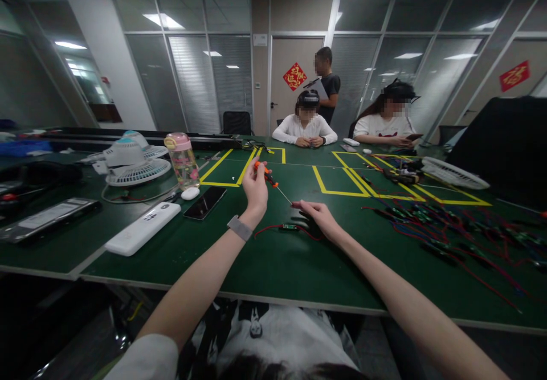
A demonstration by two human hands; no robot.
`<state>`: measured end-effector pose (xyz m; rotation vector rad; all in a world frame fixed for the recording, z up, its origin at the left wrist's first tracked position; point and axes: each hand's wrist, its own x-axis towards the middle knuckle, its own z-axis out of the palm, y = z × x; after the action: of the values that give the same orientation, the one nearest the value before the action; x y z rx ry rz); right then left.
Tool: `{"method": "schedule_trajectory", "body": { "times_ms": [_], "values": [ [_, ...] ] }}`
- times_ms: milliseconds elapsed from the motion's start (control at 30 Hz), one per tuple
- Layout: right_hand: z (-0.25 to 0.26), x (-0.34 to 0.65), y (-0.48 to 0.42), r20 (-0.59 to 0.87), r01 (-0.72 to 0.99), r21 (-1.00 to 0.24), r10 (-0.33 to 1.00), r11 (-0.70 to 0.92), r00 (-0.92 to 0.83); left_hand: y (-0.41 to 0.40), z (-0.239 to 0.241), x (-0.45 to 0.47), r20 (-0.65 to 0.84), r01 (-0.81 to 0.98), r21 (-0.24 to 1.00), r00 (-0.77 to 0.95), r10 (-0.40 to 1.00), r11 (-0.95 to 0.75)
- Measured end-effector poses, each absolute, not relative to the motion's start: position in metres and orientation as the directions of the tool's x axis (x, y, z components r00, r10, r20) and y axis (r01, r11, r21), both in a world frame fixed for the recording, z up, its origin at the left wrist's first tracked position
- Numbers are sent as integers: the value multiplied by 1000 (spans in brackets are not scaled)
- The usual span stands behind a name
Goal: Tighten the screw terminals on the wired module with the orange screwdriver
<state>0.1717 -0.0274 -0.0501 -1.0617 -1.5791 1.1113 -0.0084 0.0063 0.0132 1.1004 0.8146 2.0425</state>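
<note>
My left hand [255, 189] is raised above the green table [273, 266] and closed around the orange handle of a small screwdriver [268, 178], whose thin shaft slants down to the right. My right hand [318, 216] lies on the table with its fingers stretched out, the tips close to the screwdriver's point. Just left of that hand sits a small green circuit board with red wires [287, 228], resting flat on the table.
A phone [205, 202], white power bank [143, 228], white mouse [190, 193], pink bottle [183, 160] and a desk fan [135, 163] stand left. A heap of wired boards [431, 220] spreads right. Two seated people and one standing person are at the far end.
</note>
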Motion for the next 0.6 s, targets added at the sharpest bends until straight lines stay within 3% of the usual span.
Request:
{"method": "schedule_trajectory", "body": {
  "times_ms": [233, 600],
  "values": [
    [-55, 168, -23, 207, 74, -972, 966, 221, -156, 11, 11, -9, 324, -410, 745, -467, 823, -526],
    [-56, 163, -20, 203, 98, -972, 973, 214, -112, 12, 6, -8, 273, -435, 757, -468, 840, -488]
  ]
}}
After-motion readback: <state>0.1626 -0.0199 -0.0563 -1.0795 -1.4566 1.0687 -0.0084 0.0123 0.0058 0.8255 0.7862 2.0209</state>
